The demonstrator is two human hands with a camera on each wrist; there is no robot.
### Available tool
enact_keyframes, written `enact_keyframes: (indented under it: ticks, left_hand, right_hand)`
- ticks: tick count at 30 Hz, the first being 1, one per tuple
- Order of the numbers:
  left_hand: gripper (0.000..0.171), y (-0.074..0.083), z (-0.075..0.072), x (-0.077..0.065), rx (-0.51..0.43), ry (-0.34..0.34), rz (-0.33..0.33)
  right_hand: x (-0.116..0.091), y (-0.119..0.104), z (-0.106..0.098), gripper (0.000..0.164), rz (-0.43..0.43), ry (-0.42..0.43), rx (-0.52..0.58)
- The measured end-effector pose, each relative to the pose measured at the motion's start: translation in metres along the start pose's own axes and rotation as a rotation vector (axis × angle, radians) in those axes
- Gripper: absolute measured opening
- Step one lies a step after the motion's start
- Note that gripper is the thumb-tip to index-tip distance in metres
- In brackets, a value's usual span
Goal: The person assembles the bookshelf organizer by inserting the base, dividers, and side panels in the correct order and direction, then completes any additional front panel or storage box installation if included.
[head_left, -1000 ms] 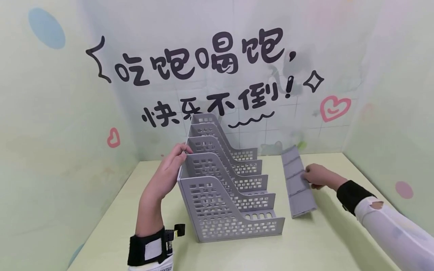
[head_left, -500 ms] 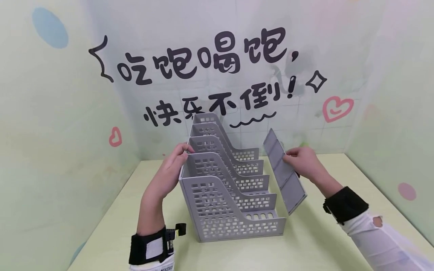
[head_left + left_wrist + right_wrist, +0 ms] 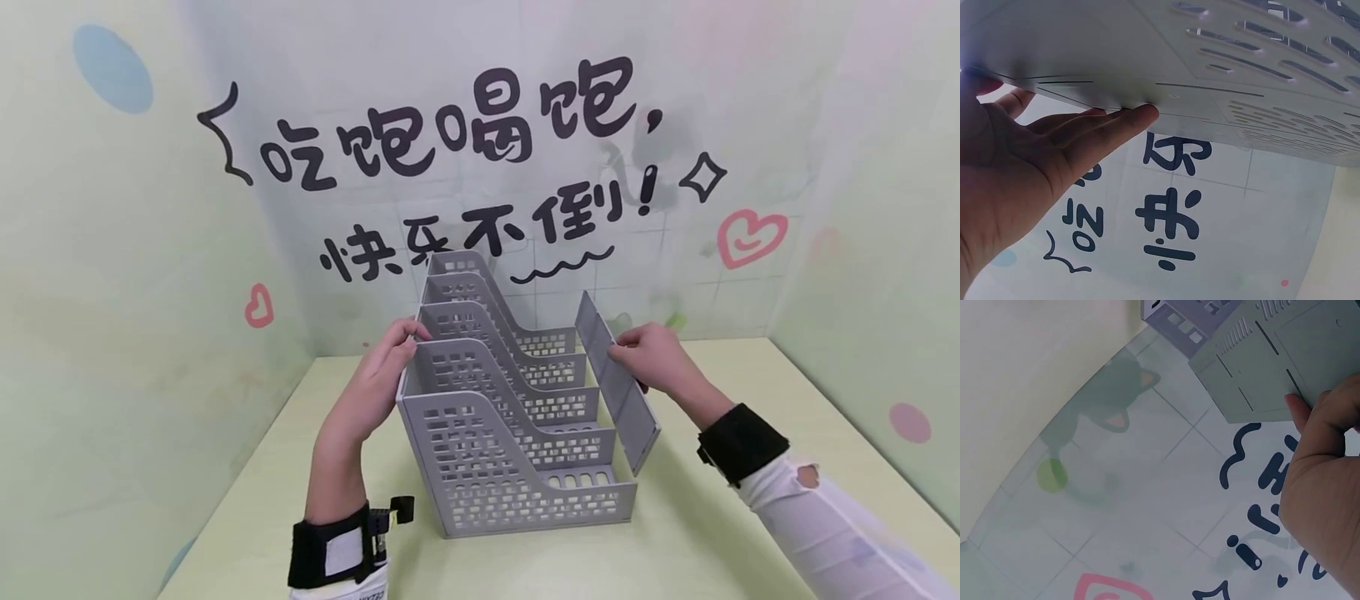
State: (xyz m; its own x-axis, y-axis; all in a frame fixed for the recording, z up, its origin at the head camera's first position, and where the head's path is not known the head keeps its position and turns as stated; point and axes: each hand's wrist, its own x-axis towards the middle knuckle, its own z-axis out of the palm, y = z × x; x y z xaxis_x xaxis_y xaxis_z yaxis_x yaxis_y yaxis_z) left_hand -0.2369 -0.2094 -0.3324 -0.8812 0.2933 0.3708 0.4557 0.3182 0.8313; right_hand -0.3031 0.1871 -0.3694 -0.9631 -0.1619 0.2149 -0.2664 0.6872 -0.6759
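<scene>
A grey file organizer [image 3: 487, 454] with several perforated, sloping dividers stands upright on the table. My left hand [image 3: 371, 379] holds the top edge of its tall back. Seen in the left wrist view, my left fingers [image 3: 1110, 137] lie along the smooth back panel [image 3: 1079, 37]. My right hand [image 3: 656, 358] pinches the outer long edge of a flat grey panel [image 3: 626, 396]. This panel leans along the low open ends of the compartments, its near lower corner close to the front divider's end. In the right wrist view, the panel's slotted face [image 3: 1260, 369] is visible beside the organizer.
The pale yellow table [image 3: 712, 533] extends around the organizer. Behind it rises a back wall [image 3: 360, 75] with large black lettering, and patterned walls stand on both sides. Each wrist wears a black strap [image 3: 742, 442].
My right hand has carried the grey panel left from beside the organizer to its low ends, turning it steeper. The left hand keeps its hold on the back.
</scene>
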Motion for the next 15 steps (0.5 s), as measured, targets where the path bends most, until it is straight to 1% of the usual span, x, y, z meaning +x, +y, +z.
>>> enact_keyframes:
  ticks: [3,6,12,15]
  left_hand:
    - [0.03,0.0008,0.0,0.0004,-0.004,-0.002,0.002]
    - [0.03,0.0012,0.0004,0.0014,-0.006,-0.006,0.006]
    - [0.031,0.0008,0.0003,0.0022,0.009,0.003,0.003]
    - [0.031,0.0004,0.0003,0.0012,0.008,0.004,-0.004]
  right_hand:
    - [0.0,-0.0012,-0.001,0.029,0.003,-0.012,0.003]
    - [-0.0009,-0.0022,-0.0028,0.032,0.011,-0.02,-0.006]
    - [0.0003,-0.0032,-0.0029,0.034,0.015,-0.031,-0.002]
    - [0.0019,-0.0054,-0.0015,0.035,0.006,-0.065,0.002]
